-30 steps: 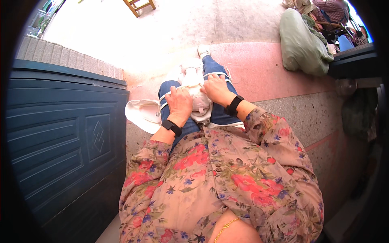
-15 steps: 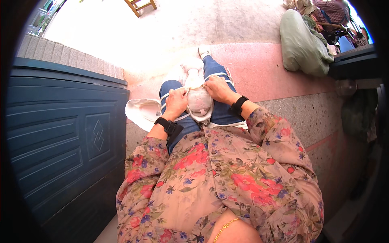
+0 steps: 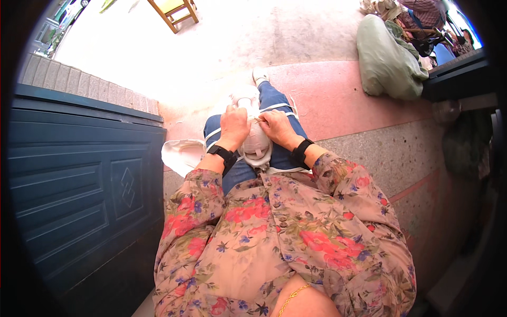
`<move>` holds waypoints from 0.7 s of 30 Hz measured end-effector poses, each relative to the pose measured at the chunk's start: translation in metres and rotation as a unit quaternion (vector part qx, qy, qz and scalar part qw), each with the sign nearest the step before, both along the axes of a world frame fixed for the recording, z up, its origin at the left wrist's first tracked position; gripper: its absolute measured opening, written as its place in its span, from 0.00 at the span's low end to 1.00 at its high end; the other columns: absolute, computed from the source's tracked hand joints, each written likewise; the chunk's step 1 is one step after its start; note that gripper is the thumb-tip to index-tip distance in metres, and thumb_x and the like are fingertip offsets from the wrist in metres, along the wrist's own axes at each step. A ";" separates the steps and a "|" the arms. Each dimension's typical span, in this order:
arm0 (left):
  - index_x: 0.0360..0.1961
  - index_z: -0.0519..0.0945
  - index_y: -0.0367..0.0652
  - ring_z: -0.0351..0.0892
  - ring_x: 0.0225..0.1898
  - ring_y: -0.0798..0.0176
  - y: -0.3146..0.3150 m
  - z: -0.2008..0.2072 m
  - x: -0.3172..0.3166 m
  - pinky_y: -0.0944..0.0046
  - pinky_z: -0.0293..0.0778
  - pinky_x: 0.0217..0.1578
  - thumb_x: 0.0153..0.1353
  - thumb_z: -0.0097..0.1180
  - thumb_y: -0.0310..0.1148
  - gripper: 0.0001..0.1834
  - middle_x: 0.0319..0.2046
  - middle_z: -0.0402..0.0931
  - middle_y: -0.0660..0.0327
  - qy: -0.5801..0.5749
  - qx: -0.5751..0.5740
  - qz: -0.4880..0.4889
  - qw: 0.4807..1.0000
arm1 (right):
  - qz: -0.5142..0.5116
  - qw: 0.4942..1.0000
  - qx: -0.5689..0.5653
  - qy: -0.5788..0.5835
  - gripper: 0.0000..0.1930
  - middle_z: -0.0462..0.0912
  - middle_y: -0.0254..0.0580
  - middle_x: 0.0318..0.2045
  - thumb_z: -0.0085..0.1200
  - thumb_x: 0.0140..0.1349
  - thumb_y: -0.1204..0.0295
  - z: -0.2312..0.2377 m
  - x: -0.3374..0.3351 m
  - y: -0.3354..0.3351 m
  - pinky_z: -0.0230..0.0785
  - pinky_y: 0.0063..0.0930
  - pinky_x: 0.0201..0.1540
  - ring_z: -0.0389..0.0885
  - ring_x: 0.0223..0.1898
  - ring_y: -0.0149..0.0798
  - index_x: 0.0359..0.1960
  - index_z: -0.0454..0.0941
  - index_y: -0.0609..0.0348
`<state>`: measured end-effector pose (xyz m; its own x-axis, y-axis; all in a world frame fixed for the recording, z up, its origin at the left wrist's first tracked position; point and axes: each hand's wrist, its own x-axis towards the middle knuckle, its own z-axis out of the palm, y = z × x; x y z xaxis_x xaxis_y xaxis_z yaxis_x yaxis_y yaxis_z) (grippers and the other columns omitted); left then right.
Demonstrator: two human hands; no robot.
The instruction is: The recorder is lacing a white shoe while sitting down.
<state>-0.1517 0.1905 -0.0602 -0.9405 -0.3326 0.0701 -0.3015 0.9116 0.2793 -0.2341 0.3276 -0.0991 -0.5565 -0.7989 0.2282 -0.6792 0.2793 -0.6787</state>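
Note:
A white, partly mesh, shoe-like thing (image 3: 256, 142) lies between my thighs, its rounded near end toward my waist. My left hand (image 3: 235, 127) is closed over its left upper side, back of the hand up; its fingertips are hidden. Close beside it, my right hand (image 3: 277, 127) pinches a thin whitish lace on top of the thing. Long white straps (image 3: 279, 105) run across my blue jeans on both legs. Left of my left thigh lies a white cloth piece (image 3: 182, 155) with a hollow, pinkish inside.
A blue panelled door (image 3: 58, 179) stands close on my left. A wooden stool (image 3: 177, 15) is far off at the upper left. To the far right, a stuffed grey-green sack (image 3: 388, 61) leans by a heap of bags and cloth. The floor (image 3: 327, 87) has pink and speckled bands.
My left hand has moved up and right onto the white thing, nearer my right hand. My right hand has shifted slightly left and down. The whole view has tilted a little.

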 end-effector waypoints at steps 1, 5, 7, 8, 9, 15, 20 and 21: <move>0.23 0.76 0.39 0.72 0.36 0.51 -0.003 -0.003 0.000 0.55 0.70 0.34 0.43 0.56 0.29 0.06 0.26 0.76 0.53 -0.001 -0.001 -0.002 1.000 | 0.007 0.999 -0.004 0.031 0.05 0.76 0.41 0.25 0.48 0.51 0.73 -0.001 -0.001 0.001 0.62 0.36 0.38 0.73 0.34 0.45 0.25 0.76 0.56; 0.20 0.74 0.38 0.74 0.30 0.51 -0.017 -0.009 0.000 0.59 0.71 0.31 0.43 0.55 0.26 0.03 0.23 0.76 0.52 0.059 0.133 0.050 0.988 | 0.122 0.958 0.070 0.251 0.04 0.76 0.37 0.24 0.47 0.49 0.73 0.017 -0.005 -0.004 0.61 0.35 0.38 0.74 0.33 0.39 0.25 0.74 0.54; 0.21 0.74 0.37 0.75 0.26 0.55 -0.021 -0.011 -0.003 0.62 0.71 0.28 0.44 0.55 0.25 0.03 0.22 0.75 0.54 0.046 0.239 0.091 0.966 | 0.134 0.939 0.100 0.300 0.04 0.76 0.34 0.25 0.47 0.48 0.71 0.023 -0.005 -0.010 0.61 0.34 0.39 0.73 0.34 0.35 0.23 0.75 0.53; 0.23 0.74 0.38 0.73 0.24 0.61 -0.024 -0.012 -0.003 0.66 0.70 0.27 0.46 0.58 0.27 0.05 0.21 0.75 0.58 0.059 0.351 0.114 0.927 | 0.159 0.920 0.126 0.336 0.04 0.75 0.34 0.25 0.47 0.47 0.71 0.034 -0.006 -0.013 0.60 0.33 0.40 0.71 0.36 0.35 0.22 0.75 0.53; 0.24 0.75 0.38 0.71 0.21 0.67 -0.026 -0.013 -0.002 0.71 0.68 0.25 0.47 0.61 0.28 0.07 0.21 0.74 0.63 0.071 0.458 0.136 0.876 | 0.183 0.897 0.153 0.372 0.05 0.74 0.33 0.26 0.48 0.47 0.70 0.040 -0.006 -0.016 0.60 0.32 0.40 0.70 0.37 0.34 0.20 0.76 0.52; 0.26 0.76 0.40 0.68 0.22 0.74 -0.025 0.008 -0.006 0.76 0.65 0.23 0.48 0.62 0.28 0.07 0.22 0.73 0.68 0.103 0.616 0.190 0.757 | 0.233 0.903 0.109 0.344 0.03 0.71 0.34 0.29 0.49 0.45 0.71 0.018 -0.022 -0.016 0.58 0.32 0.40 0.68 0.39 0.36 0.22 0.75 0.52; 0.28 0.77 0.39 0.68 0.23 0.74 -0.024 0.010 -0.015 0.75 0.66 0.24 0.47 0.62 0.27 0.08 0.23 0.73 0.66 0.074 0.605 0.172 0.774 | 0.009 0.963 -0.260 0.069 0.04 0.67 0.46 0.25 0.46 0.49 0.81 0.073 -0.011 -0.027 0.58 0.37 0.34 0.67 0.30 0.48 0.26 0.70 0.58; 0.29 0.77 0.38 0.69 0.23 0.74 -0.023 0.005 -0.015 0.74 0.66 0.25 0.46 0.61 0.27 0.08 0.23 0.74 0.66 0.066 0.591 0.157 0.789 | -0.013 0.938 -0.339 0.073 0.05 0.65 0.46 0.23 0.43 0.50 0.84 0.119 -0.019 -0.022 0.58 0.35 0.31 0.66 0.28 0.47 0.26 0.69 0.60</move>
